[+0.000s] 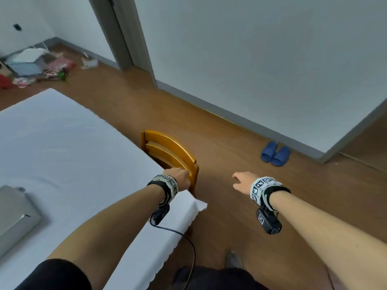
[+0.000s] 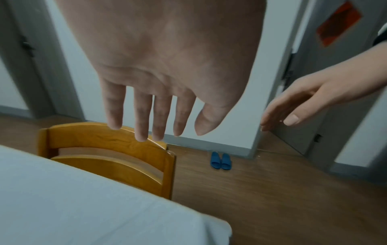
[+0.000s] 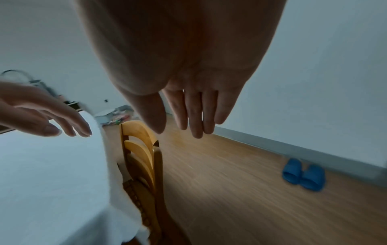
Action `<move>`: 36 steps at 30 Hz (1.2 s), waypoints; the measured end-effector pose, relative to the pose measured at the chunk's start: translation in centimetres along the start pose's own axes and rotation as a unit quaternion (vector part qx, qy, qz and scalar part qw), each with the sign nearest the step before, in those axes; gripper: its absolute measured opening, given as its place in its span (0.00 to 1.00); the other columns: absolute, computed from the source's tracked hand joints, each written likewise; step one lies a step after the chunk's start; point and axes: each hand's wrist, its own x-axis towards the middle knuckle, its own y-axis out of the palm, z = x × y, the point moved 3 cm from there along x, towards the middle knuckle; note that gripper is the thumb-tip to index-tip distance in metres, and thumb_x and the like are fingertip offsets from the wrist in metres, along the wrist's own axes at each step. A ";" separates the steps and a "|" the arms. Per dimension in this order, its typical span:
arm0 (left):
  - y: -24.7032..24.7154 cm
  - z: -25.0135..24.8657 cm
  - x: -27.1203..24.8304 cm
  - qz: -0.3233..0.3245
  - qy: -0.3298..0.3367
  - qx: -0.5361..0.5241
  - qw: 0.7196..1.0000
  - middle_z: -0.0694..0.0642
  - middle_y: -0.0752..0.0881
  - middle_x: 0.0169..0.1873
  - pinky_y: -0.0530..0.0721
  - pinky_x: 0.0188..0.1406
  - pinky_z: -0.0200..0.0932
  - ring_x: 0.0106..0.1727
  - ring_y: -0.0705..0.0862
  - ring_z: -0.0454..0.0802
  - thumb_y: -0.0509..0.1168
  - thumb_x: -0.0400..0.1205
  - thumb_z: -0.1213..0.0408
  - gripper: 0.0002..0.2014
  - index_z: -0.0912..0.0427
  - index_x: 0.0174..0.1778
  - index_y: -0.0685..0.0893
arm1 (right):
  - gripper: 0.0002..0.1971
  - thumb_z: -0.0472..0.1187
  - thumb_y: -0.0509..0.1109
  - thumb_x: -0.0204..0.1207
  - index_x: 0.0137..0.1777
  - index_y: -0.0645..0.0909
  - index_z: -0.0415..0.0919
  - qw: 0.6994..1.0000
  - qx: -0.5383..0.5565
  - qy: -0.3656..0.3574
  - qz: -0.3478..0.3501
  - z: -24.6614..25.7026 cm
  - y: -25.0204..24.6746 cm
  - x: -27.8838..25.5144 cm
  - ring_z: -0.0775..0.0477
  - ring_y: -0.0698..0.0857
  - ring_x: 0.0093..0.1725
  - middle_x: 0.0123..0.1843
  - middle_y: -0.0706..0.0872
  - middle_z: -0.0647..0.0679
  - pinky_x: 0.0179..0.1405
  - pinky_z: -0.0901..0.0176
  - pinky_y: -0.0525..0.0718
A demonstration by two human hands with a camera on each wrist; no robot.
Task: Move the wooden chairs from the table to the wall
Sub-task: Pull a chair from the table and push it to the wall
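Indoors, white-clothed table [image 1: 62, 143] on wooden floor [image 1: 230, 143]

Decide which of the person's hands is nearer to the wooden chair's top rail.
Left. The left hand reaches over the wooden chair, its straight fingers at the top rail. The right hand hangs open over bare floor, off to the chair's right.

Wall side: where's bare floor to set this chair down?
Bare floor runs along the wall between the door frame and the blue slippers. The far-left corner holds clutter.
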 end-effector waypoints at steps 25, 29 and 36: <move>-2.5 17.6 15.6 0.000 -0.359 -0.300 0.884 0.56 0.85 0.54 0.81 0.49 0.49 0.53 0.84 0.55 0.57 0.83 0.51 0.17 0.57 0.60 0.81 | 0.24 0.44 0.60 0.84 0.80 0.72 0.43 0.855 -0.335 -0.383 0.105 22.9 -17.7 35.6 0.44 0.82 0.70 0.76 0.79 0.45 0.68 0.46 0.82; -1.4 18.0 15.4 -0.009 -0.423 -0.361 0.831 0.55 0.83 0.46 0.79 0.41 0.46 0.45 0.81 0.54 0.57 0.82 0.54 0.12 0.57 0.52 0.79 | 0.27 0.38 0.62 0.83 0.82 0.69 0.42 0.778 -0.368 -0.496 0.112 28.2 -15.4 37.3 0.44 0.73 0.78 0.82 0.71 0.44 0.74 0.48 0.77; 1.3 12.7 16.8 -0.026 -0.550 -0.481 0.682 0.57 0.84 0.55 0.86 0.49 0.52 0.52 0.84 0.57 0.57 0.81 0.52 0.21 0.56 0.67 0.81 | 0.30 0.39 0.62 0.80 0.83 0.69 0.43 0.549 -0.544 -0.614 0.161 33.0 -10.0 40.2 0.44 0.69 0.82 0.83 0.71 0.45 0.86 0.48 0.57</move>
